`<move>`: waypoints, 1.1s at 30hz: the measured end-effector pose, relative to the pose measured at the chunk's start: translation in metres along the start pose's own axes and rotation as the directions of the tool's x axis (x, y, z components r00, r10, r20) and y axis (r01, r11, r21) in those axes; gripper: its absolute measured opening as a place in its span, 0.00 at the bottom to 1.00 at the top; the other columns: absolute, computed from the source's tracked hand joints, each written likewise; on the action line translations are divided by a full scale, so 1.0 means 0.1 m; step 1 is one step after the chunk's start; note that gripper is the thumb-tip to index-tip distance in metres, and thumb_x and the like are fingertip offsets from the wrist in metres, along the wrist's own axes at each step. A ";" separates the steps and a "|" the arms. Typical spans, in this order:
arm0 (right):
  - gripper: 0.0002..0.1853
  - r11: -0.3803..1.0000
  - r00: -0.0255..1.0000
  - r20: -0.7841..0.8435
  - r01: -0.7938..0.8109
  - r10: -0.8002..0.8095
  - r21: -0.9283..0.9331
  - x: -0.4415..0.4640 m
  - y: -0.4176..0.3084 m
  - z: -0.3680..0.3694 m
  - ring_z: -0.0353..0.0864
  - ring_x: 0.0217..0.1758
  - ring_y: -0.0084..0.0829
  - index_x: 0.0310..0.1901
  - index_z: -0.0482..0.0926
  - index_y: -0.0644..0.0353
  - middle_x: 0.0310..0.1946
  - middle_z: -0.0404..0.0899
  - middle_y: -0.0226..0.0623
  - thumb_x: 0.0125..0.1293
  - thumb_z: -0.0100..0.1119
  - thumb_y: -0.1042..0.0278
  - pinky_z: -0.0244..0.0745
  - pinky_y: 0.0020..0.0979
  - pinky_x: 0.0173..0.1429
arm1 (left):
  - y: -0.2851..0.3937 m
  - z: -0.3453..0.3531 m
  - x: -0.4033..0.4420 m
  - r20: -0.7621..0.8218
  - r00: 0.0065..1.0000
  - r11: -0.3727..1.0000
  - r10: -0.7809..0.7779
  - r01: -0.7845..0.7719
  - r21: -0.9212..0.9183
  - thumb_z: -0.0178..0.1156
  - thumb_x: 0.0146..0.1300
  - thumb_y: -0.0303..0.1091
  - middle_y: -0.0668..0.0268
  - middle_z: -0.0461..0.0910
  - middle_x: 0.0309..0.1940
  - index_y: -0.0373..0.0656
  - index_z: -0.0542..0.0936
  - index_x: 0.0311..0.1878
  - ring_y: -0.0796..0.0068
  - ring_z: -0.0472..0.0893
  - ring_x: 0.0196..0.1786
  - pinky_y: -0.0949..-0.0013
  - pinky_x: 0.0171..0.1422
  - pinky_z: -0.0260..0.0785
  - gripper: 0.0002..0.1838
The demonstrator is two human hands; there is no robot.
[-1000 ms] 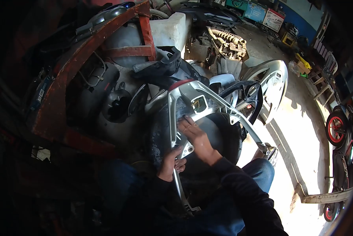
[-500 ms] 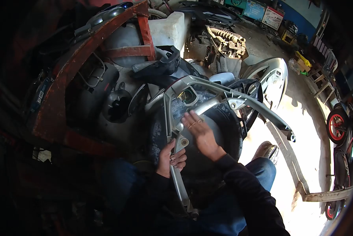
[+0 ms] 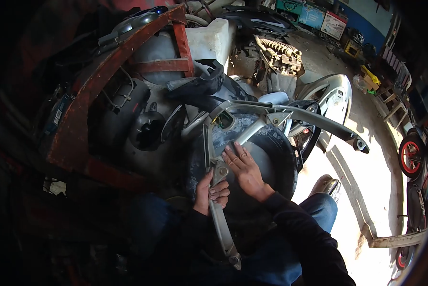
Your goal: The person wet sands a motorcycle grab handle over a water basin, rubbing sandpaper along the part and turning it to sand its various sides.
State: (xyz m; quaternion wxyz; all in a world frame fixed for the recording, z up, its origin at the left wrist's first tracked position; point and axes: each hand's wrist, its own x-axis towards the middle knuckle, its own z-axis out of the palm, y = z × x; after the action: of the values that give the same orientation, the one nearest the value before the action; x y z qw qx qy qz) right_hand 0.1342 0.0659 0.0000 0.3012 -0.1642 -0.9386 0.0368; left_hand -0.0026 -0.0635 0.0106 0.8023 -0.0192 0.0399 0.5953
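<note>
A silver metal frame (image 3: pixel 220 220) with two long arms and a crossbar lies tilted over a round black tub (image 3: pixel 285 159) between my knees. My left hand (image 3: pixel 211 191) is wrapped round the frame's near arm, just below a round bolt hole. Against the crossbar, near its joint with that arm, rests my right hand (image 3: pixel 245 171), palm down with its fingers stretched out. Whether a small thing lies beneath its fingertips cannot be seen. The frame's other arm reaches to the right, past the tub's rim.
At the left stands a red metal frame (image 3: pixel 99 71). Dark plastic panels (image 3: pixel 202 86) lie behind the tub, with a silver fairing (image 3: pixel 338 97) to their right. A spring assembly (image 3: pixel 281 52) is farther back. A motorcycle wheel with a red rim (image 3: pixel 410 155) is at the right edge.
The silver frame has turned and tilted, its far arm swinging up and out to the right. My left hand keeps its grip, and my right hand stays flat near the crossbar.
</note>
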 end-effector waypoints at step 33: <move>0.29 0.989 0.990 0.081 -0.104 0.113 -0.103 -0.19 0.12 0.00 0.59 0.78 0.49 0.68 0.72 0.60 0.70 0.69 0.43 0.62 0.52 0.74 0.57 0.48 0.78 | -0.17 -0.01 0.09 -0.224 0.974 1.000 -0.007 0.004 -0.013 0.52 0.74 0.56 0.80 0.56 0.13 0.52 0.77 0.42 0.89 0.54 0.14 0.82 0.17 0.47 0.17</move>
State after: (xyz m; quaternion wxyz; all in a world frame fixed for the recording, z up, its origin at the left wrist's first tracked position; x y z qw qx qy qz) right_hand 0.1524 0.0713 -0.0123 0.2492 -0.2279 -0.9412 0.0140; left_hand 0.0163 -0.0596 0.0085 0.7942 -0.0915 0.1265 0.5873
